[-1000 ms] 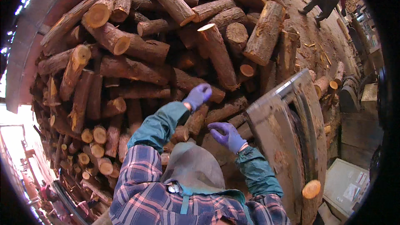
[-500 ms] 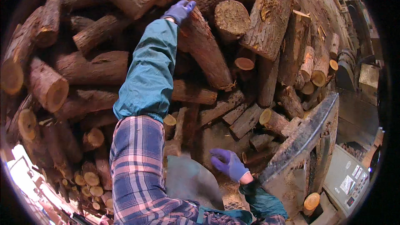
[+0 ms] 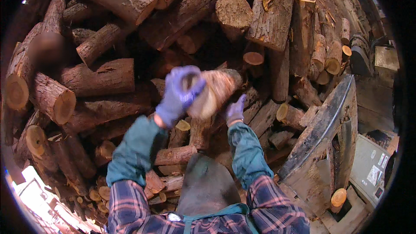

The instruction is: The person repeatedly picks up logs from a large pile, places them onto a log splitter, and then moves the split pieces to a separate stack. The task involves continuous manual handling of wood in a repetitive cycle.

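Observation:
A short log (image 3: 219,87) is off the pile in front of me, blurred by motion, its pale cut end facing back toward me. My left hand (image 3: 180,93), in a purple glove, is closed on the log's left end with its fingers curled over the bark. Below the log's far right end is my right hand (image 3: 236,109), gloved alike, its fingers stretched upward. Whether they touch the bark I cannot tell. Teal sleeve covers reach over both my forearms.
Bark-covered logs (image 3: 102,78) are heaped ahead and to the left. A thick log (image 3: 273,13) leans upright at the back. On the right stands a worn wooden board (image 3: 314,147) with a dark edge, beside a grey control box (image 3: 370,167). A dark apron (image 3: 208,186) hangs before me.
My left hand has drawn back from the far pile, and a log is now in it. My right hand has risen forward toward that log. The view has shifted slightly.

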### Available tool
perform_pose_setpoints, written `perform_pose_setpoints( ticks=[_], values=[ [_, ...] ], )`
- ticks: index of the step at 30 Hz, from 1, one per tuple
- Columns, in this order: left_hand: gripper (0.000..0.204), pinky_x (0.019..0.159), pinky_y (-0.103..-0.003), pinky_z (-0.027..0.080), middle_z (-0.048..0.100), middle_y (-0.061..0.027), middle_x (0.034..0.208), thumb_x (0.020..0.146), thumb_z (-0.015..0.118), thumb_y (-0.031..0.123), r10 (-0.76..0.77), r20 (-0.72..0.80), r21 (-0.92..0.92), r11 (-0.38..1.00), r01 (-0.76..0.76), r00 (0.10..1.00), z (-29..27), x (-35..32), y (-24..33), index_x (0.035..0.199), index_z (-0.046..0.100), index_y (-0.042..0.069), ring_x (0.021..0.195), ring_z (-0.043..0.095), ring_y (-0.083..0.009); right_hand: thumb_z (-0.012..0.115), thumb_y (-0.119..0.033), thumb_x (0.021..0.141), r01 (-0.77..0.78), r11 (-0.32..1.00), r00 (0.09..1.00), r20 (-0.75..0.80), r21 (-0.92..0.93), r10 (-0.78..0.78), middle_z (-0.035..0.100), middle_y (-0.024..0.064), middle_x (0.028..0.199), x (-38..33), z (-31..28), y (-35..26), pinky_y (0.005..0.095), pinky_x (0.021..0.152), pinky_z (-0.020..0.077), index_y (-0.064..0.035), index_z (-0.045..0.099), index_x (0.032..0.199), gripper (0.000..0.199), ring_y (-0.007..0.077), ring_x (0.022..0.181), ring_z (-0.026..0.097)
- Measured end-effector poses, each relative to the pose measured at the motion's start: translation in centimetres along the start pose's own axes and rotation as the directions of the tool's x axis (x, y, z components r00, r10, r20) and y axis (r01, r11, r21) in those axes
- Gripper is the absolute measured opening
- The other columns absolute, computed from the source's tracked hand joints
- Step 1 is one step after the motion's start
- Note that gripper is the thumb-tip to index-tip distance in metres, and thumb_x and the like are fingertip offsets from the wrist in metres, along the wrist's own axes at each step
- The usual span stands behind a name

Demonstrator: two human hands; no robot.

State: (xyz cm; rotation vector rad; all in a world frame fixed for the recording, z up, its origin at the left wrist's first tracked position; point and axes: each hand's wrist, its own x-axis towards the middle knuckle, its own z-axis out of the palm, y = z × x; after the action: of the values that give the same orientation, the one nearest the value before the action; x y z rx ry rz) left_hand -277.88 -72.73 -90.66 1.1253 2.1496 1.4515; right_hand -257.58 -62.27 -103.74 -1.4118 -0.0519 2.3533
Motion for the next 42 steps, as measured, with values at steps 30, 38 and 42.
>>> perform_pose_setpoints(
  ticks=[30,38,42],
  values=[
    [0.086,0.1,-0.038,0.046,0.053,-0.0203,0.135,0.092,0.074,0.042,-0.865,-0.137,-0.524,0.477,0.706,0.483,6.0,-39.6,23.5,0.148,0.027,-0.005,0.117,0.055,-0.0254,0.062,-0.053,0.097,-0.454,0.759,0.723,0.306,-0.466,0.62,0.062,0.0061,0.136,-27.3,-16.2,6.1,0.0348,0.107,0.0456,-0.0083,0.052,0.145,0.066,0.0168,0.117,0.061],
    [0.082,0.109,-0.04,0.037,0.041,-0.0208,0.147,0.099,0.065,0.04,-0.498,-0.354,-0.47,0.826,0.31,0.792,8.4,-39.5,38.4,0.155,0.019,0.001,0.126,0.045,-0.0277,0.056,-0.05,0.101,0.612,0.706,0.336,0.926,-0.355,0.174,0.044,0.0096,0.154,-40.1,-8.6,-6.8,0.0386,0.121,0.0244,-0.0024,0.04,0.152,0.072,0.0204,0.141,0.038],
    [0.071,0.106,-0.042,0.041,0.04,-0.0177,0.149,0.104,0.057,0.033,-0.35,-0.284,-0.589,0.798,0.126,0.892,15.8,-39.0,44.3,0.157,0.017,0.01,0.122,0.05,-0.0273,0.063,-0.052,0.097,0.777,0.479,0.432,0.899,-0.407,0.063,0.054,0.0094,0.143,-50.5,-10.1,-18.6,0.035,0.114,0.0352,-0.0009,0.041,0.151,0.079,0.0176,0.13,0.047]
  ],
)
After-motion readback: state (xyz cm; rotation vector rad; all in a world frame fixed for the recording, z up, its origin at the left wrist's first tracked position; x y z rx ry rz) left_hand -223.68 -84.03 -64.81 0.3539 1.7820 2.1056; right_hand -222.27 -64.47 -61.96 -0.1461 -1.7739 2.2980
